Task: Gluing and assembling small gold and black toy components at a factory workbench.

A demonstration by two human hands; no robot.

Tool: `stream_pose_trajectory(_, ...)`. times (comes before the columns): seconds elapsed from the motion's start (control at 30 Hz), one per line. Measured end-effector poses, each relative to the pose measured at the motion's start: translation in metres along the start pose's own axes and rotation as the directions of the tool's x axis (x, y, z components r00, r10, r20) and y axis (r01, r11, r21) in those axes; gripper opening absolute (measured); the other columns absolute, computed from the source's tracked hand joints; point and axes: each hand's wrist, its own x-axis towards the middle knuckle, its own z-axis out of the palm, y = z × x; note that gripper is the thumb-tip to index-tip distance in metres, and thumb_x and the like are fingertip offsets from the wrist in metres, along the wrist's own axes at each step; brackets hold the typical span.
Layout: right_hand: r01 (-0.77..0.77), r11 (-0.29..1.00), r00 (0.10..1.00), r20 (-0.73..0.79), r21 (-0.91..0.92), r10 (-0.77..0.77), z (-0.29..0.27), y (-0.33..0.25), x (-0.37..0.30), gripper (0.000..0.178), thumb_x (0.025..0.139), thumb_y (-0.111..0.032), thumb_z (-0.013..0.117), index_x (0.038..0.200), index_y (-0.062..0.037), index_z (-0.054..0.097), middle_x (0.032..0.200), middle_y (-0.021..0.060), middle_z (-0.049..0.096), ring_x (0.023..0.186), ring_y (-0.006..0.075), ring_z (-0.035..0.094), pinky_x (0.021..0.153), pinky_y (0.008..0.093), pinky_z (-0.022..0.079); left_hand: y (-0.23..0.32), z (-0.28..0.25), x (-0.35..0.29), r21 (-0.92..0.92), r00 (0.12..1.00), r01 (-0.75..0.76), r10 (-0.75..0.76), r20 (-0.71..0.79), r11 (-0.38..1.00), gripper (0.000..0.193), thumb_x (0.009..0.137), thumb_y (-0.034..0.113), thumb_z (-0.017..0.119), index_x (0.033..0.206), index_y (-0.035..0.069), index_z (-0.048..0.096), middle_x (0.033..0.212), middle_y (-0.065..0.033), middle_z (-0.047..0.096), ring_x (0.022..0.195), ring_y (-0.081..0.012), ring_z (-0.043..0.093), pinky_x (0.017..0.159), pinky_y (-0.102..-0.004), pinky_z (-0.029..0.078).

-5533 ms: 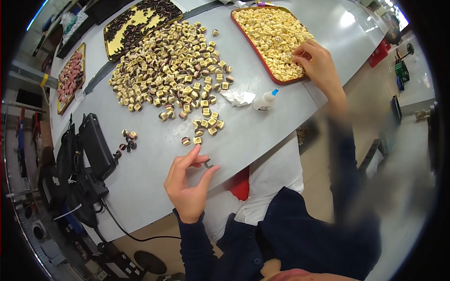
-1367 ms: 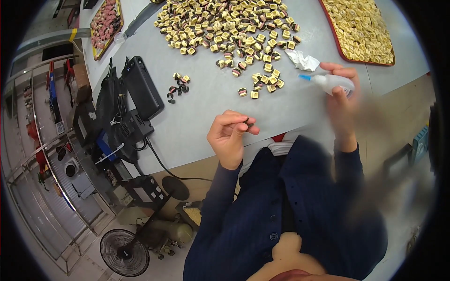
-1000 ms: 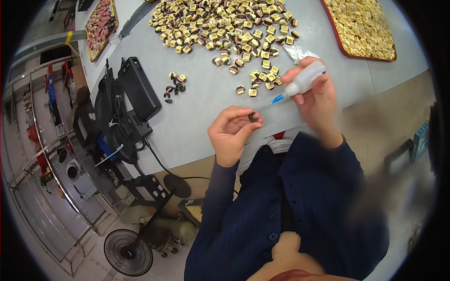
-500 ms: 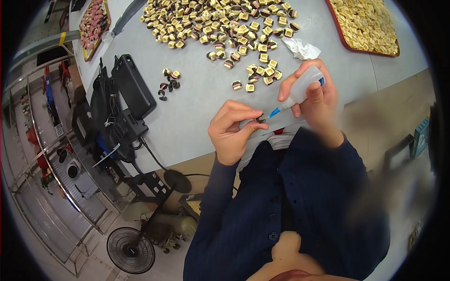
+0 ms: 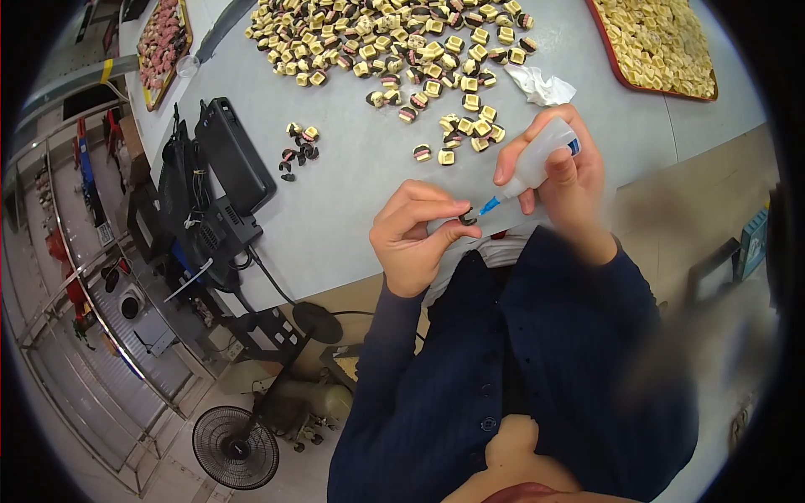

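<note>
Between the thumb and fingertips of my left hand (image 5: 415, 235) is a small dark curved piece (image 5: 468, 217), partly hidden by the fingers. My right hand (image 5: 566, 180) grips a white translucent squeeze bottle (image 5: 538, 161), tilted down to the left. Its blue needle tip (image 5: 490, 205) points at the dark piece and sits very close to it; whether they touch I cannot tell. Beyond my hands lie several loose cream and dark brown pieces with pink layers (image 5: 446, 157). A crumpled white tissue (image 5: 541, 86) rests just past the right hand.
A large pile of cream-and-brown pieces (image 5: 369, 42) covers the table's far side. A red-rimmed tray (image 5: 616, 67) of cream pieces stands far right, a tray of pink pieces (image 5: 163, 42) far left. Small dark pieces (image 5: 300, 153) lie near a black case (image 5: 235, 155). Below stands a fan (image 5: 236, 448).
The bottle's blue tip has drawn slightly back from the dark piece, which shows a little more between my left fingers. Both hands keep their grip, and the view has shifted slightly.
</note>
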Motion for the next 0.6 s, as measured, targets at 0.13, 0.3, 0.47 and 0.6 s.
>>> stream_pose_trajectory(0.13,0.005,1.000,1.000,-0.007,0.011,-0.005,-0.0006,0.0016,0.0010,0.042,0.089,-0.043,0.052,0.098,-0.0031,0.042,0.078,0.0183,0.062,0.054,0.0106,0.050,0.046,0.0202,0.041,0.0002,-0.0002,0.0004,0.008,1.000,-0.002,0.002,0.001,1.000,0.032,0.061,-0.018,0.070,0.089,-0.004,0.065,0.086,-0.0107,0.054,0.076,-0.0164,0.056,0.062,-0.0272,0.058)
stream_pose_trajectory(0.3,0.015,1.000,1.000,0.004,0.014,-0.015,-0.0025,0.0016,0.0019,0.041,0.090,-0.042,0.051,0.098,-0.0030,0.042,0.077,0.0186,0.062,0.052,0.0103,0.049,0.045,0.0202,0.040,-0.0019,-0.0030,-0.0004,0.025,1.000,-0.020,0.020,0.003,0.999,0.033,0.060,-0.017,0.071,0.089,-0.003,0.066,0.085,-0.0103,0.055,0.075,-0.0160,0.056,0.062,-0.0262,0.055)
stream_pose_trajectory(0.47,0.035,0.999,0.999,-0.006,0.003,-0.035,-0.0035,0.0026,0.0015,0.040,0.091,-0.041,0.050,0.099,-0.0029,0.042,0.078,0.0188,0.062,0.050,0.0103,0.048,0.045,0.0202,0.039,-0.0027,-0.0022,0.0001,0.003,1.000,-0.016,0.016,-0.013,1.000,0.033,0.058,-0.012,0.076,0.088,-0.002,0.066,0.083,-0.0088,0.056,0.074,-0.0148,0.056,0.063,-0.0257,0.051)
stream_pose_trajectory(0.6,0.045,0.999,0.999,-0.010,0.000,-0.045,-0.0020,0.0022,0.0013,0.040,0.091,-0.041,0.049,0.099,-0.0029,0.041,0.079,0.0192,0.062,0.050,0.0105,0.048,0.045,0.0200,0.040,-0.0029,-0.0020,-0.0010,0.025,1.000,-0.010,0.010,-0.016,1.000,0.033,0.058,-0.009,0.078,0.087,-0.001,0.066,0.082,-0.0081,0.057,0.074,-0.0142,0.056,0.063,-0.0256,0.049)
